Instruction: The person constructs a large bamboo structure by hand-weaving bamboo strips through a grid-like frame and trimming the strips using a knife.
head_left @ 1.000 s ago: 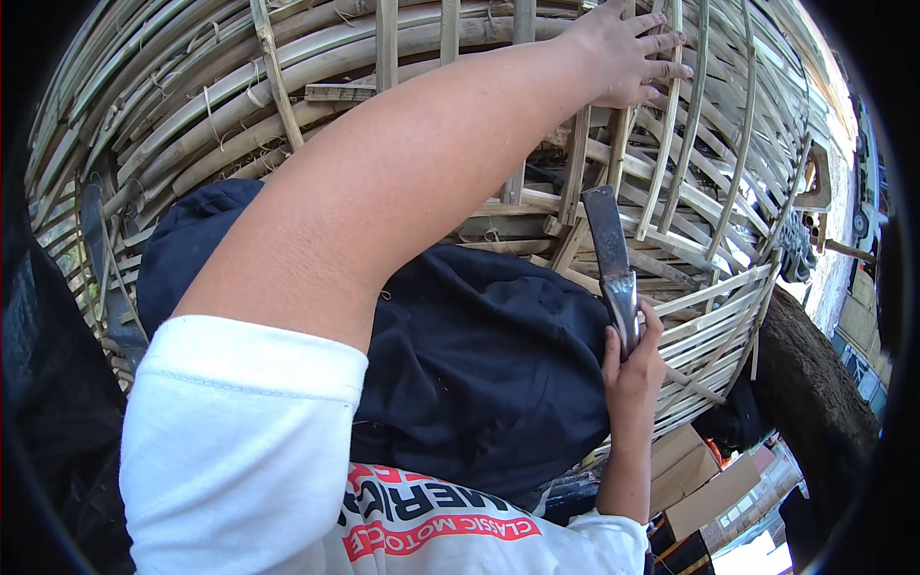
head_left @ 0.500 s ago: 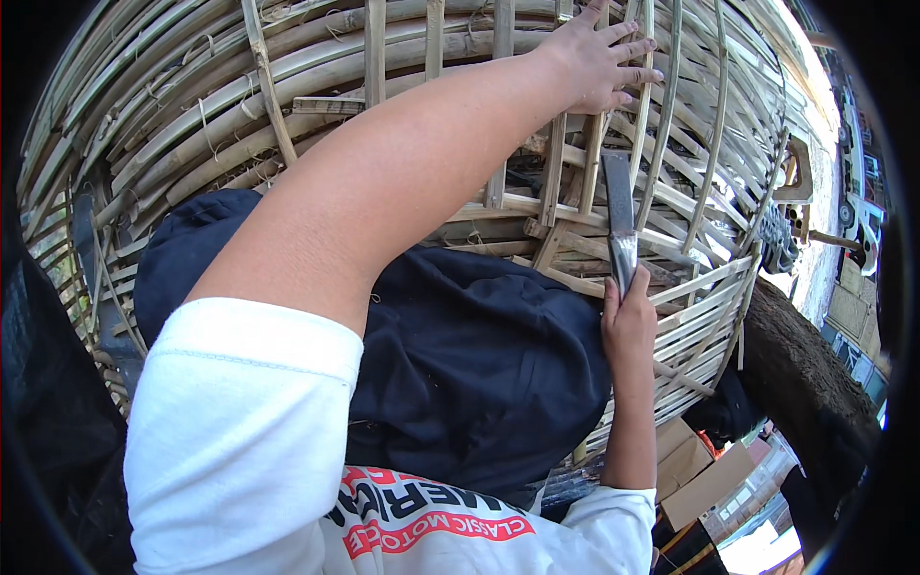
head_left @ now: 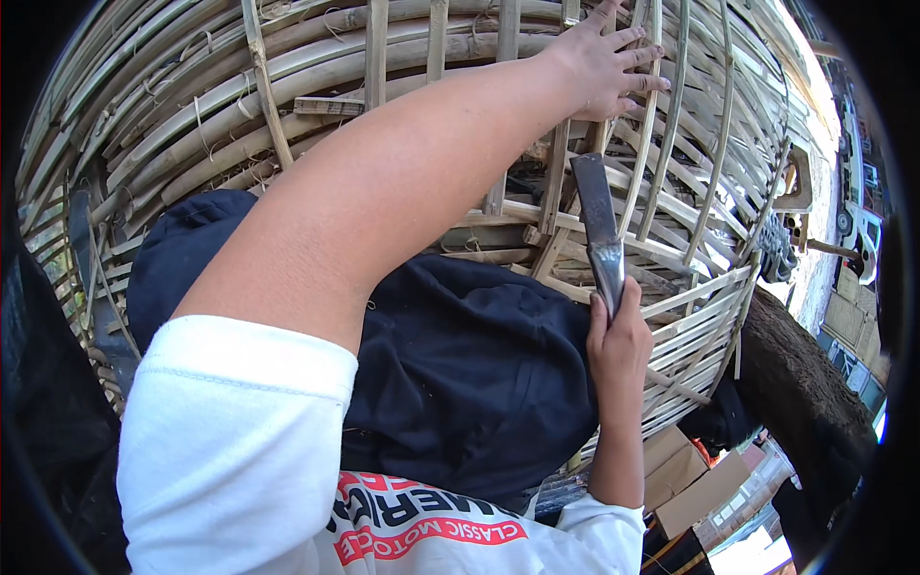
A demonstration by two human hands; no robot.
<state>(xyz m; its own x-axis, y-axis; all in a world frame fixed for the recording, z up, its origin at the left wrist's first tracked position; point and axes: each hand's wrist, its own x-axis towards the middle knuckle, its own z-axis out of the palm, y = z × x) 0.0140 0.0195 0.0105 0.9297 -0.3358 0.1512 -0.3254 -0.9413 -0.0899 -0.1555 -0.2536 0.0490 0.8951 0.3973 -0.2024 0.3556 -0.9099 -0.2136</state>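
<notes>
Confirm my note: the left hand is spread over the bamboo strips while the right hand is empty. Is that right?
Not quite: the right hand is holding a metal tool, as the head view shows. The left hand is spread over the bamboo strips.

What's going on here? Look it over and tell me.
A seated person is at a large framework of pale slats. The left hand reaches across, fingers spread against the slats. The right hand grips a flat metal tool, its blade pointing away from the body. Dark cloth covers the lap. Whether the blade touches the slats can't be told from this angle.
</notes>
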